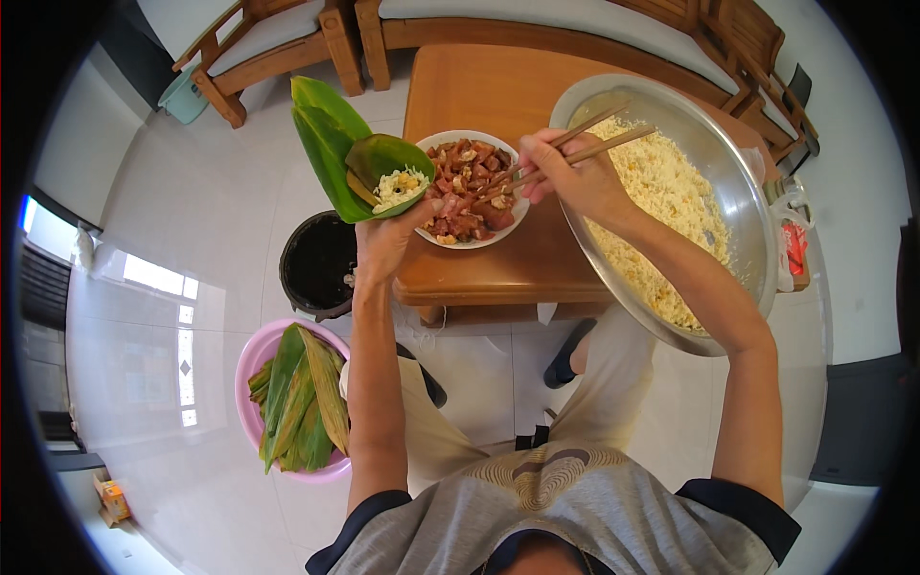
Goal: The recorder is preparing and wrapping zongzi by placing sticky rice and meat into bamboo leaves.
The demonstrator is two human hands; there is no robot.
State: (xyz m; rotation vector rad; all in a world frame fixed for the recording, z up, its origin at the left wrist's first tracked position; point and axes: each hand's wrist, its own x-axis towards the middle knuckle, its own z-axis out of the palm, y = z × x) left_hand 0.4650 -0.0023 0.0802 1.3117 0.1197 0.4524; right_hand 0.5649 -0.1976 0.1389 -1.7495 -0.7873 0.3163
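Note:
My left hand (385,238) is closed around a cone of folded green leaves (331,129), held up beside the table. Pale grains with yellow bits, a rice filling (398,189), lie in the cone's mouth. In my right hand (580,172) is a pair of wooden chopsticks (613,142), their tips down in a white bowl (443,237) of diced reddish meat (470,182). To the right, a wide steel basin (752,196) holds a heap of pale yellow rice (671,192), and my right forearm passes over it.
A pink basin (246,383) with long green leaves (302,402) stands on the floor at lower left. Next to the wooden table (498,81) is a black bucket (321,264). Wooden seats (537,29) line the far side. A plastic bag (793,235) lies right of the steel basin.

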